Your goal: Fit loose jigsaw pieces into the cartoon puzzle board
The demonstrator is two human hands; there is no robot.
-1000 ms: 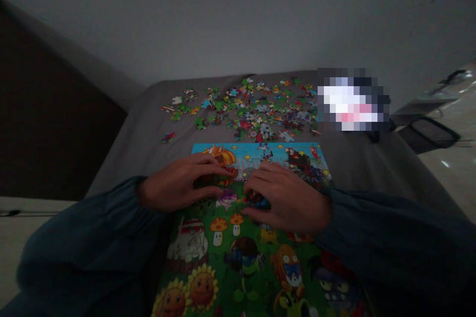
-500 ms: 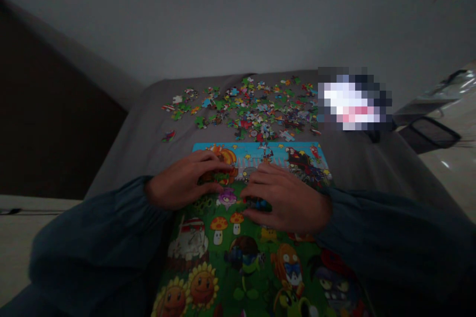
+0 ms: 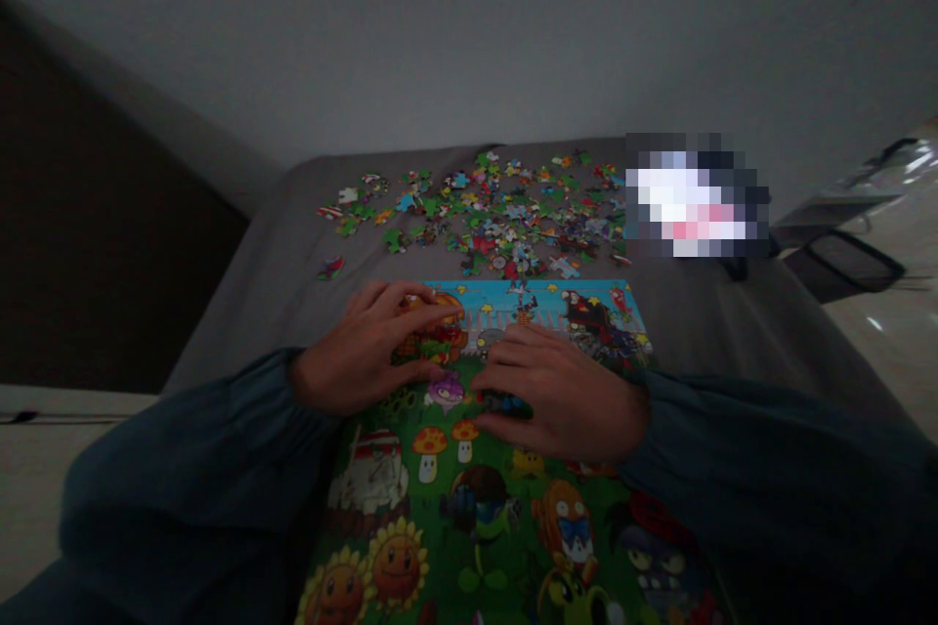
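**Both hands on a cartoon jigsaw picture, loose pieces beyond**

In the head view, the left hand (image 3: 362,349) rests on the orange upper part of a cartoon jigsaw picture (image 3: 469,547), its curved fingers (image 3: 432,310) slightly apart. The right hand (image 3: 557,395) curls its fingers together over a small dark patch; whether either hand grips anything cannot be told. The picture lies on a grey fabric surface (image 3: 733,332). Many loose jigsaw pieces (image 3: 498,215) remain scattered beyond it, while the hands hide part of the picture.

puzzle (image 3: 469,518): printed card, faint sheen | loose pieces (image 3: 498,215): card, matt | cover (image 3: 703,332): grey cloth, matt | sleeve (image 3: 769,439): dark cloth, soft | wall (image 3: 469,39): smooth, matt
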